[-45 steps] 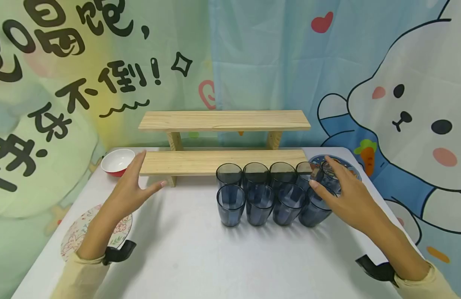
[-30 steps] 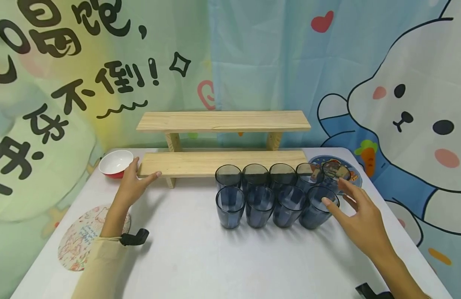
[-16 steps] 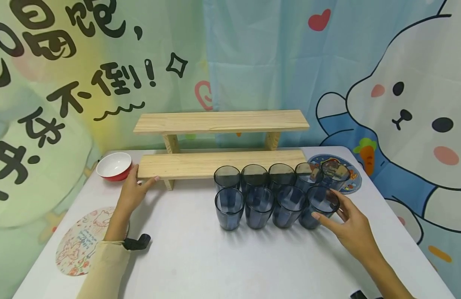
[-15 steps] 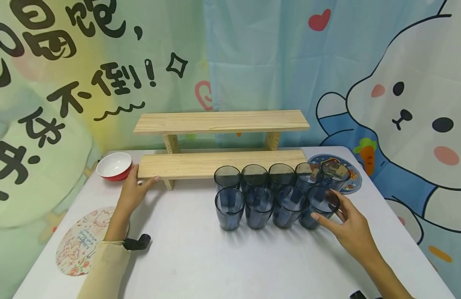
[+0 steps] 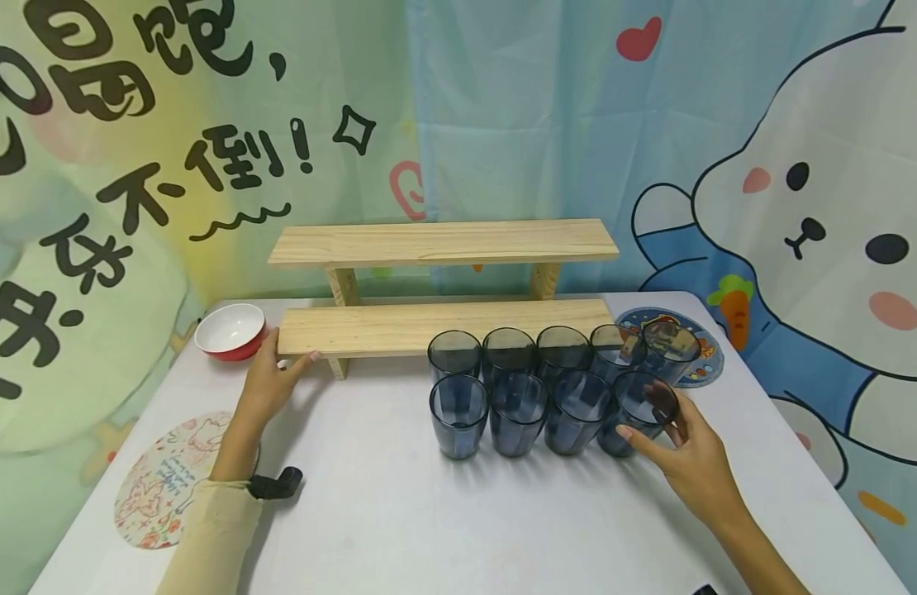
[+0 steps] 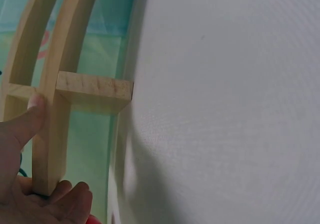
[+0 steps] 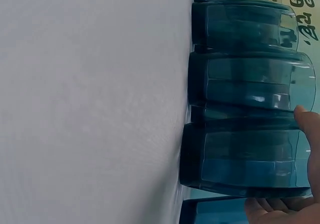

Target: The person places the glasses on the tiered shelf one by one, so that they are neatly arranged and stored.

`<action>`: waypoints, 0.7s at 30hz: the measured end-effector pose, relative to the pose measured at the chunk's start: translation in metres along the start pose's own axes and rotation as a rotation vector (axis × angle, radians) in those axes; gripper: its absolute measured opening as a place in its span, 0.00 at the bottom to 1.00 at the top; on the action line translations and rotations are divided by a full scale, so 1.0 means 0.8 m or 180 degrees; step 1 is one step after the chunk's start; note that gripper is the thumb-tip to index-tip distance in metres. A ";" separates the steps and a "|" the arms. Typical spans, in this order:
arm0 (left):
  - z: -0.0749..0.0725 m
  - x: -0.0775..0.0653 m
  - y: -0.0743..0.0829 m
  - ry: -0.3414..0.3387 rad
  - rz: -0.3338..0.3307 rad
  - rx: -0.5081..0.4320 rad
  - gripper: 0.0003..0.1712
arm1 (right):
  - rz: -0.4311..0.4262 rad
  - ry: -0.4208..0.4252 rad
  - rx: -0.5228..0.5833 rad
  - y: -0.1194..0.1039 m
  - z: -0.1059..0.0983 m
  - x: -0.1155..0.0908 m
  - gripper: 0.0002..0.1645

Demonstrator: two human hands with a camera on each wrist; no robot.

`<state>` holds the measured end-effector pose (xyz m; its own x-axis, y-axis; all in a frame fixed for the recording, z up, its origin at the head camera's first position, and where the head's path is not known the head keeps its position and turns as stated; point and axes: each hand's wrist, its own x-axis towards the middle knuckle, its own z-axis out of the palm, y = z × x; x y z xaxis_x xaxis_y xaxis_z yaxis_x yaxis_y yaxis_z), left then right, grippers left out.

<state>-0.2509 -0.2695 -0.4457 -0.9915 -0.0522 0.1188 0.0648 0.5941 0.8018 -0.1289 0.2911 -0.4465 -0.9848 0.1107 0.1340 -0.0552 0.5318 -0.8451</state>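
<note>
My left hand (image 5: 268, 382) grips the left end of the lower board of a two-tier wooden shelf (image 5: 429, 326). In the left wrist view its thumb lies on the face of the board (image 6: 52, 139), while the other fingers curl at the board's end. At the right, my right hand (image 5: 692, 463) holds a blue-tinted drinking glass (image 5: 625, 417), the rightmost of the front row. Thumb and fingers sit on opposite sides of this glass (image 7: 245, 159) in the right wrist view, and its base is on the table. Several matching glasses (image 5: 458, 421) stand upright in two close rows.
Left of the shelf sits a red bowl, white inside (image 5: 230, 332). A round floral placemat (image 5: 161, 487) lies under the left forearm. Behind the glasses at right is a blue patterned round mat (image 5: 707, 364). A printed curtain (image 5: 496, 124) hangs behind the white table (image 5: 444, 529).
From hovering apart over the table, my left hand has come to the shelf's end and taken hold. My right hand has lowered onto the front-right glass and closed round it.
</note>
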 end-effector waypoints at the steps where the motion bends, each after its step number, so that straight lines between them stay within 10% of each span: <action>1: 0.000 0.000 0.000 -0.0001 -0.0003 -0.0004 0.46 | -0.0012 0.0010 0.0013 0.001 0.001 0.000 0.54; 21: -0.001 -0.001 0.000 -0.0045 -0.0093 0.0028 0.48 | -0.0108 0.0097 0.0092 -0.002 -0.004 -0.003 0.52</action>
<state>-0.2501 -0.2702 -0.4456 -0.9945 -0.0583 0.0871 0.0349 0.5995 0.7996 -0.1260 0.2929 -0.4436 -0.9768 0.1189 0.1782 -0.0937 0.5111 -0.8544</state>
